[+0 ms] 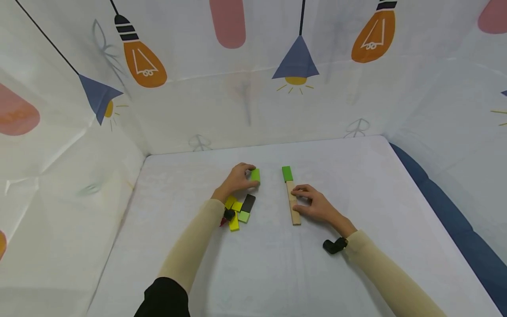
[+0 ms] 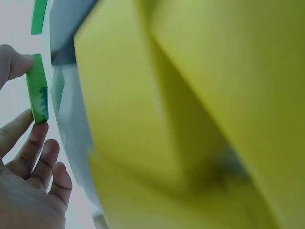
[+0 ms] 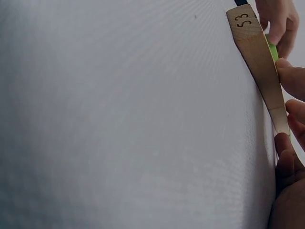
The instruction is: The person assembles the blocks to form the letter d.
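Note:
In the head view my left hand pinches a light green block between thumb and fingers. The left wrist view shows this green block held at its two ends, a jagged dark mark on its side. To the right, a green block and plain wooden blocks stand in a line. Against the right side of the wooden blocks, my right hand rests its thumb and fingertips, fingers loosely bent. One wooden block carries the number 53 on its end in the right wrist view.
Beneath the left wrist lie several yellow blocks, a dark block, a pale green block and a partly hidden red piece. A white table carries everything. A printed curtain hangs behind; a blue seat stands right.

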Available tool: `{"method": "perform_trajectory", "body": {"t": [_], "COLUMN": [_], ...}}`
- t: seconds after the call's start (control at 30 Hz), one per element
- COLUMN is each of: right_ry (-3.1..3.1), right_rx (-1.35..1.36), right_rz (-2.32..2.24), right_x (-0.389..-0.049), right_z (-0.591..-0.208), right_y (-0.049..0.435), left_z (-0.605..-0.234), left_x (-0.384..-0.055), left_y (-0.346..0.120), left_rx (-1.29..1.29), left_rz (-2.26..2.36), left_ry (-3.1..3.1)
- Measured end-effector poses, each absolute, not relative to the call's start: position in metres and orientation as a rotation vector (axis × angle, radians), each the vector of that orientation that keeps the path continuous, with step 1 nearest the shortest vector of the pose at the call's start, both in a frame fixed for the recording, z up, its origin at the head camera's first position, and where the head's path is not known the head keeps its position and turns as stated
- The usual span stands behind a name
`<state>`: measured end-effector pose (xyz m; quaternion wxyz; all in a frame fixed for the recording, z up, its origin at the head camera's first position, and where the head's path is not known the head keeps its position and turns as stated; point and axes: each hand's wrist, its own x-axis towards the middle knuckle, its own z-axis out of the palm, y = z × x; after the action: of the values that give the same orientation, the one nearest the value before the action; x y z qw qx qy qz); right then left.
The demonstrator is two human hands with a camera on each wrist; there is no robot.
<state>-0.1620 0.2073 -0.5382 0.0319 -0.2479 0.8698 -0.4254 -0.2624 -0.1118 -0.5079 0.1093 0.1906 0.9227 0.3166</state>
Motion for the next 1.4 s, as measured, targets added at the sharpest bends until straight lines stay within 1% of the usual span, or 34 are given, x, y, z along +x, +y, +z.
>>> {"method": "perform_trajectory", "body": {"t": [0.5, 0.8, 1.07, 1.4], "right_ry": [2.682, 2.686, 2.669, 2.678], "right_rx": [-0.722, -0.720, -0.733, -0.760], "right_rz": [-1.292, -1.310, -1.328, -1.335], "right_x": [-0.163, -0.163, -0.163, -0.163], "right_z": [-0.533, -0.536, -0.538, -0.541], "right_y": [0.210, 0.210, 0.207, 0.208], "left_z": [-0.504, -0.510, -0.517, -0.511], "left_x": [-0.279, -0.287, -0.290, -0.294], "left_y": [-0.043, -0.010, 0.002, 0.006], "left_rx": [0.490, 0.436, 0.413, 0.439], "left_rz": [0.910, 0.993, 0.952, 0.833], "left_ry": [2.875, 2.954, 3.012, 3.041]}}
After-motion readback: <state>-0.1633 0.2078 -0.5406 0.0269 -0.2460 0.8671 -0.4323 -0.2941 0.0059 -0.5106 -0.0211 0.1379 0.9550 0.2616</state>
